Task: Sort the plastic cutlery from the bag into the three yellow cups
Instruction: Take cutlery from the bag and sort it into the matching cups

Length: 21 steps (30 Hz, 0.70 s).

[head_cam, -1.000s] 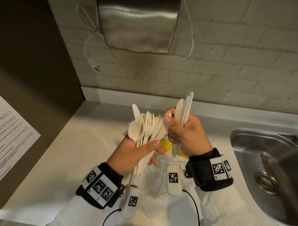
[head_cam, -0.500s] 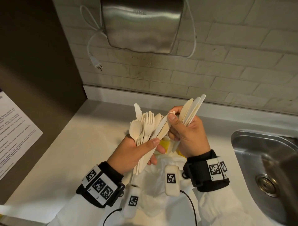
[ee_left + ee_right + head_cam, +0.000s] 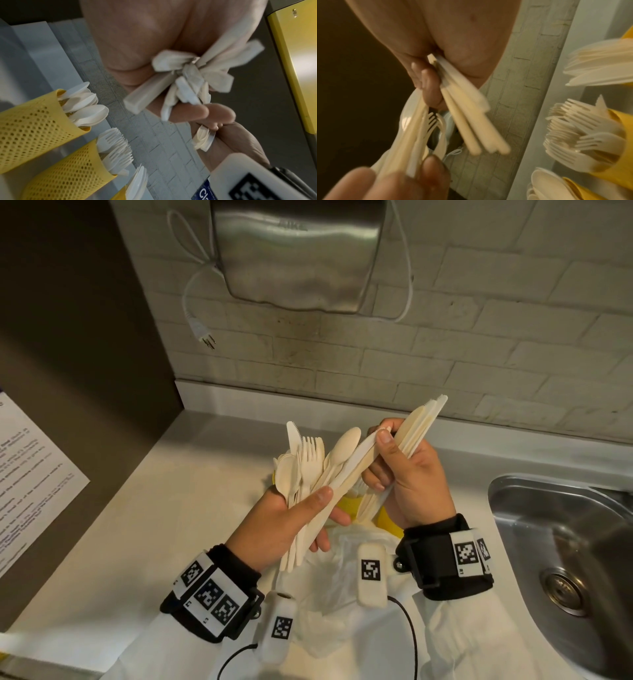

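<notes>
Our left hand (image 3: 281, 522) gripped a mixed cutlery bundle (image 3: 308, 470); our right hand (image 3: 411, 477) clutched knives (image 3: 419, 422), fingers (image 3: 385, 440) pinching another knife. Yellow cups (image 3: 34, 121) stood beneath, bag (image 3: 329, 587) near us; open desk (image 3: 137, 525) left, sink (image 3: 565, 559) right.

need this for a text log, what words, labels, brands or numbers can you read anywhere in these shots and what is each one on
"Cl": start of a white word on a blue label, cut off at the frame edge.
Embossed brand on the steel wall unit: too faint to read.
Printed sheet on the dark panel: lines of text, too small and blurred.
Square black-and-white code tags on the wristbands: patterns only, tiny characters beside them unreadable.
</notes>
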Tool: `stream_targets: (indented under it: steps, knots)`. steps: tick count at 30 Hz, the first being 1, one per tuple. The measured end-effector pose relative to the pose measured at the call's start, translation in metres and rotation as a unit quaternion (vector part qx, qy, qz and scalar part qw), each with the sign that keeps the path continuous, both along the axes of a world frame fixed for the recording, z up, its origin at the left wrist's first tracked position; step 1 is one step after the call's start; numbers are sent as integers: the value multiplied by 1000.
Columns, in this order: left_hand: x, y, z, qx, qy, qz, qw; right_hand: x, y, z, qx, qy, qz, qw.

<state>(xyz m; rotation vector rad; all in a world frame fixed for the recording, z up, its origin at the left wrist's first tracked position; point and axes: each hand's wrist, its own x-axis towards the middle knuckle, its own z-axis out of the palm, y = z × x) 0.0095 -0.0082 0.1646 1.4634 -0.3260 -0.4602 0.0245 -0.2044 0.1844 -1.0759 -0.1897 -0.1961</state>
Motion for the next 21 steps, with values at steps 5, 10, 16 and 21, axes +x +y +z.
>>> stream_targets:
  steps: [5, 10, 16, 21]
  knots:
    - [0, 1, -2, -28, 26, 6, 999, -1, -4, 4, -54, -48, 44, 996]
    - [0, 0, -7, -47, 37, 9, 998, -2, -5, 0, -77, -41, 44, 995]
    - [4, -3, -12, -86, 98, 55, 990, 1, 3, -4, -31, -64, -12, 997]
    - [8, -3, -15, -90, 122, 75, 986, -4, 14, -13, -36, -35, -15, 999]
